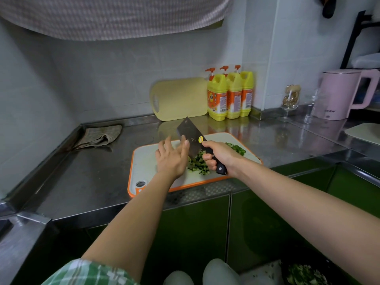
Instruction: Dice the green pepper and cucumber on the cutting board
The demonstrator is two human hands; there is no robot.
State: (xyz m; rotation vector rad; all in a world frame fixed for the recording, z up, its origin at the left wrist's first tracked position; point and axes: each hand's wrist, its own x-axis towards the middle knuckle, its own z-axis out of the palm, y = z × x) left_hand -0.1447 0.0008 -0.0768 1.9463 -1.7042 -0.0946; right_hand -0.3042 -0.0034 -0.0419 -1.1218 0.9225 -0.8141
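A white cutting board (144,161) with an orange rim lies on the steel counter. A heap of diced green pieces (197,164) sits in its middle, and a second heap of dice (236,148) lies at its right back. My right hand (220,156) grips the black handle of a dark cleaver (190,136), whose blade is lifted and tilted up to the back left. My left hand (171,156) has straight spread fingers that touch the flat side of the blade. It hides part of the board behind it.
A yellow board (181,98) leans on the tiled wall beside three yellow soap bottles (229,95). A folded cloth (100,136) lies at the back left. A pink kettle (341,93) and glasses (291,99) stand at the right. Chopped scraps (304,274) show below the counter.
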